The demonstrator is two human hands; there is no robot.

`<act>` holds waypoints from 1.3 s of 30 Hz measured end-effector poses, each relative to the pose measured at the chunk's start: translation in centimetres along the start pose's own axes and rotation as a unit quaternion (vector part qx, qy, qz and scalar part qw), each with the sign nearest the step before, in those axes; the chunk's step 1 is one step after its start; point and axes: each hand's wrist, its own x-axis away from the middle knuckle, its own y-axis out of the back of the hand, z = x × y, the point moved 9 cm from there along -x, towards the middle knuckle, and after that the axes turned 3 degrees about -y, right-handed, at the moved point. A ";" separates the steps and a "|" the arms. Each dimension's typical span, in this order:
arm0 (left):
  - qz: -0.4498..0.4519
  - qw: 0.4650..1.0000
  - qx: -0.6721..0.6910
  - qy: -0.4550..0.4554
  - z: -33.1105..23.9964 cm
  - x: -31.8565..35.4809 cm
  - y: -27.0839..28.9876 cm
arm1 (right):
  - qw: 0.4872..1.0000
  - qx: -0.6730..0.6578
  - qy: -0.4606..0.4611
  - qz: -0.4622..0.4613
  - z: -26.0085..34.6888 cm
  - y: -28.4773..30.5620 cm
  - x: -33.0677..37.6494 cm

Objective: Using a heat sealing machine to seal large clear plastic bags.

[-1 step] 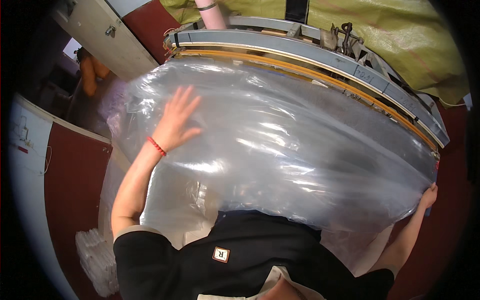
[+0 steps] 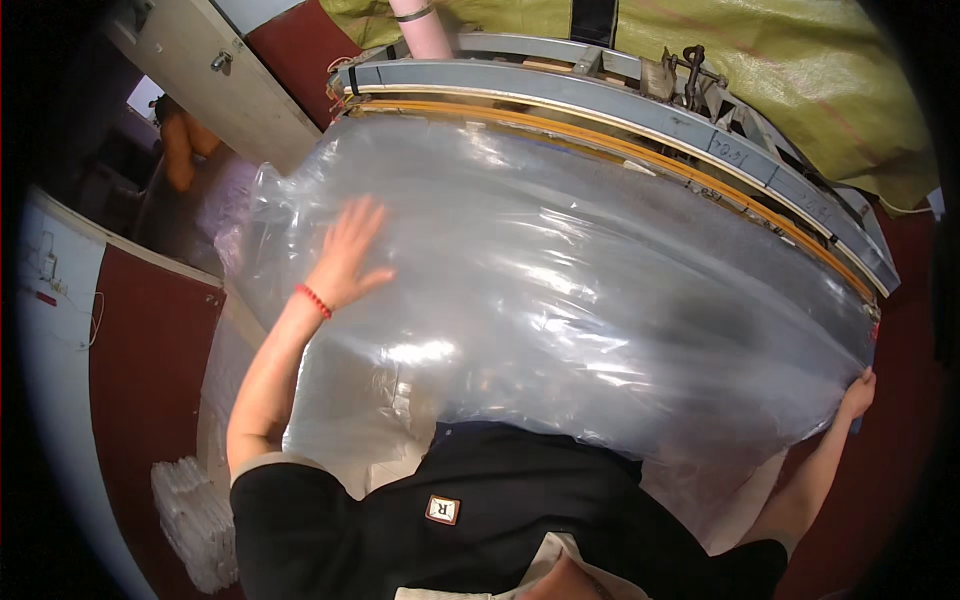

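Note:
A wide sheet of clear plastic film (image 2: 480, 260) lies spread over a dark work surface (image 2: 790, 250), wrinkled and shiny with reflections. My left hand (image 2: 347, 258), with a red bead bracelet at the wrist, rests flat on the film's left part, fingers stretched and thumb apart. At the far right corner my right hand (image 2: 857, 394) has its fingers closed on the film's edge. Tight creases fan out from that grip toward the middle. The film's near edge reaches my dark shirt, and its left end is bunched and slightly raised.
A long grey metal bar (image 2: 600, 88) with an orange strip (image 2: 600, 140) runs along the far side. A metal clamp (image 2: 692, 75) and a pink roll (image 2: 424, 32) stand behind it. Folded clear plastic (image 2: 195, 520) lies at lower left. A door (image 2: 215, 75) stands at upper left.
My left hand has slid slightly toward me on the film. The film's left end has shifted and its creases have changed; my right hand keeps its place.

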 end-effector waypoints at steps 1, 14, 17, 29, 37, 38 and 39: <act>-0.023 0.999 -0.005 0.023 0.5 1.5 -0.6 | 1.000 -0.003 -0.013 -0.003 -0.4 0.0 -0.1; -0.047 0.977 0.125 -0.167 -6.3 -5.1 -2.7 | 0.998 0.016 -0.057 0.018 -0.8 -0.2 -0.2; -0.033 0.976 0.163 -0.139 -7.1 -4.4 -3.0 | 0.999 -0.004 -0.044 0.007 -1.2 -0.3 -0.4; -0.194 0.973 0.127 0.002 -3.4 -6.6 -2.7 | 0.883 -0.444 -0.139 0.068 -5.1 1.4 -0.6; -0.200 0.947 0.249 0.038 -3.0 -7.4 -3.3 | 0.807 -0.562 -0.177 0.017 -7.7 11.7 1.9; -0.205 0.953 0.221 0.013 -3.4 -7.3 -3.2 | 0.817 -0.553 -0.163 0.024 -7.7 11.7 2.1; -0.202 0.959 0.201 -0.008 -3.7 -7.4 -3.2 | 0.824 -0.540 -0.174 0.019 -7.9 11.1 2.1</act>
